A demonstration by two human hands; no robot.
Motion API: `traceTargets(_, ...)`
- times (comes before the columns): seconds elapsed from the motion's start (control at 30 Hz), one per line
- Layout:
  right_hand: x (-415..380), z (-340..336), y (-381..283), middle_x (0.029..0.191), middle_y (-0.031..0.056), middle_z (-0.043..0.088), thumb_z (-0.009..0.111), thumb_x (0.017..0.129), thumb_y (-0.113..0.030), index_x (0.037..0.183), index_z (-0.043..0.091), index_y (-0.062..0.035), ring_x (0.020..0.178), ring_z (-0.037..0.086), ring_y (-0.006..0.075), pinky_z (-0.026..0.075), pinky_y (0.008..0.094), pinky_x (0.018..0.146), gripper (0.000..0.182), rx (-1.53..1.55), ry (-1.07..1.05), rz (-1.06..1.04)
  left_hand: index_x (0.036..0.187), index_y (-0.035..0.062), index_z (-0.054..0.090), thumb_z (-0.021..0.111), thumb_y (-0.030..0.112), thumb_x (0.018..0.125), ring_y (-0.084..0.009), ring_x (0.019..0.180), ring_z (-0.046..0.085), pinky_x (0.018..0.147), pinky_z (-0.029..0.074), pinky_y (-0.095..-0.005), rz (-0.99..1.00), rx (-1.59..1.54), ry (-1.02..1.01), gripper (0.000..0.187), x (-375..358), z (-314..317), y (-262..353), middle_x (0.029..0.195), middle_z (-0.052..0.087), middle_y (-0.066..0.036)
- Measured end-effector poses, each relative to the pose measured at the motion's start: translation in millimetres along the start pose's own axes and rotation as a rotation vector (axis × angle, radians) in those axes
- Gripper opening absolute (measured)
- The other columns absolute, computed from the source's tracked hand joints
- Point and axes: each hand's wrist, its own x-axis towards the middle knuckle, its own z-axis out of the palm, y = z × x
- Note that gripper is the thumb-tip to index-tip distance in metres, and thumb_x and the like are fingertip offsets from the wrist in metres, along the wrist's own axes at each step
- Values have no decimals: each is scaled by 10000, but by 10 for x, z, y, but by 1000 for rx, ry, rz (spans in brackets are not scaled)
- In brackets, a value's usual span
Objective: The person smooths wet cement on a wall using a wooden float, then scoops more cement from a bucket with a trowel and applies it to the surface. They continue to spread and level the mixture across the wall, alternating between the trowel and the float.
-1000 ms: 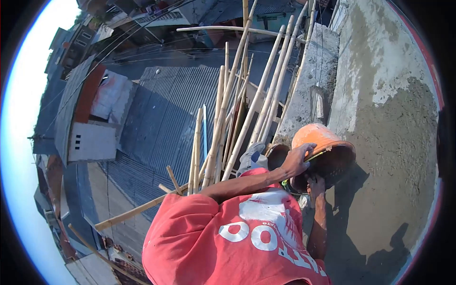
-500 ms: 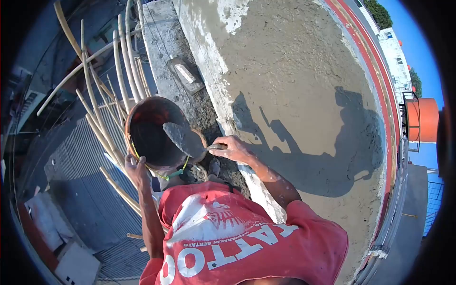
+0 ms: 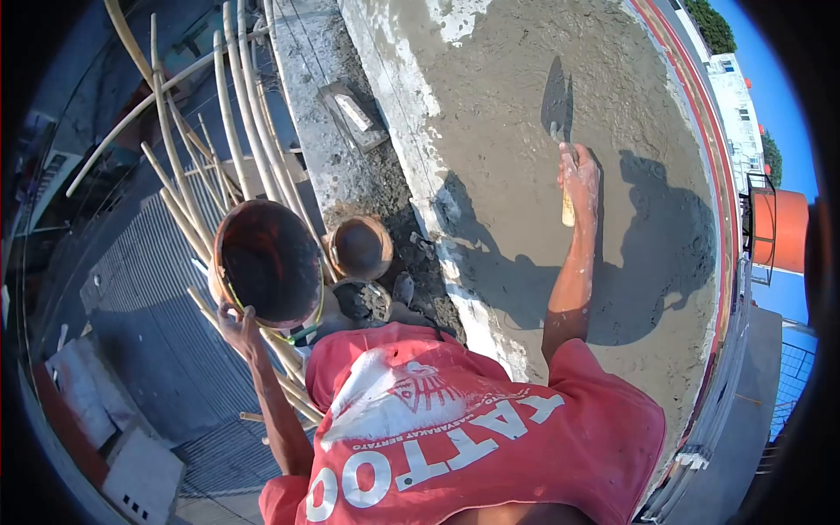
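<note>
My right hand (image 3: 579, 179) is closed round the handle of a pointed trowel (image 3: 556, 101), its blade right at the wet mortar on the wall (image 3: 507, 175). At the left, my left hand (image 3: 241, 328) grips the lower rim of a bucket (image 3: 229, 254). The bucket is tilted with its mouth toward me, its inside dark and smeared. Beside it, a smaller round container (image 3: 360, 248) sits on the ledge.
A plastering float (image 3: 354, 115) lies on the rough concrete ledge (image 3: 302, 79). Bamboo poles (image 3: 229, 114) stand along the left, above a corrugated roof (image 3: 166, 324). An orange tank (image 3: 779, 229) is at the far right.
My right hand has moved the trowel from over the bucket up and right to the wall. The bucket has shifted slightly left and down, uncovering the smaller container.
</note>
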Motion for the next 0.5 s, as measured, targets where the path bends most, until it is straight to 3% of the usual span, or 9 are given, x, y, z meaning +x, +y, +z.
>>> traceTargets(0.07, -369, 54, -133, 692, 147, 601, 578, 869, -309, 990, 548, -15, 635, 612, 300, 453, 379, 574, 319, -286, 45, -141, 1016, -35, 536, 594, -18, 662, -175, 964, 564, 842, 447, -263, -65, -38, -74, 360, 34, 249, -82, 1161, 570, -131)
traceTargets(0.13, -675, 288, -30, 809, 213, 615, 599, 845, -277, 1067, 510, -28, 790, 607, 389, 451, 426, 671, 344, -203, -231, -213, 1071, -27, 555, 579, -39, 645, -172, 937, 568, 843, 444, -268, -41, 84, -123, 427, -22, 538, 66, 1079, 609, -105)
traceTargets(0.2, -987, 695, 99, 907, 190, 625, 643, 805, -267, 1118, 494, -68, 860, 610, 363, 461, 407, 709, 400, -127, -596, -180, 1133, -21, 552, 590, -36, 643, -182, 954, 570, 849, 444, -287, -38, -73, -274, 492, -151, 853, 345, 1073, 611, -103)
traceTargets(0.23, -1138, 1051, 334, 872, 155, 621, 653, 810, -301, 1117, 496, -71, 802, 611, 313, 460, 395, 696, 415, -47, -675, -301, 1159, -24, 539, 590, -38, 649, -179, 970, 569, 852, 446, -286, 1, 55, -319, 513, -204, 977, 455, 1077, 609, -101)
traceTargets(0.27, -1266, 1276, 316, 912, 158, 622, 648, 812, -316, 1088, 510, -81, 869, 603, 339, 458, 414, 730, 389, -216, -813, -324, 1185, -28, 527, 591, -39, 654, -176, 985, 568, 855, 449, -284, 41, 186, -359, 535, -267, 1096, 570, 1082, 606, -99)
traceTargets(0.33, -1385, 1914, 613, 1024, 164, 568, 596, 806, -253, 1114, 485, -73, 951, 549, 337, 433, 443, 775, 374, -363, -875, -391, 1188, -47, 512, 592, -37, 668, -183, 1001, 565, 853, 459, -293, 75, 45, -425, 526, -495, 1338, 924, 1078, 602, -111)
traceTargets(0.4, -1499, 2127, 822, 962, 149, 585, 551, 762, -205, 1043, 536, -68, 873, 559, 310, 435, 412, 729, 312, -434, -135, -945, 1182, -51, 506, 585, -31, 683, -184, 996, 571, 837, 472, -296, 23, -72, -518, 506, -658, 1525, 1041, 1083, 599, -122)
traceTargets(0.43, -1519, 2352, 849, 957, 90, 553, 539, 711, -197, 975, 569, -82, 933, 493, 257, 392, 341, 764, 289, -833, 26, -887, 1177, -46, 507, 588, -18, 684, -177, 974, 575, 818, 475, -293, 41, -142, -546, 501, -717, 1610, 1072, 1081, 598, -119)
traceTargets(0.5, -1691, 2104, 579, 896, 80, 548, 582, 663, -183, 894, 617, -47, 868, 512, 215, 390, 319, 689, 270, -853, -115, -799, 1172, -35, 509, 595, 7, 685, -161, 916, 579, 785, 476, -284, 58, -140, -575, 497, -759, 1725, 992, 1062, 596, -104)
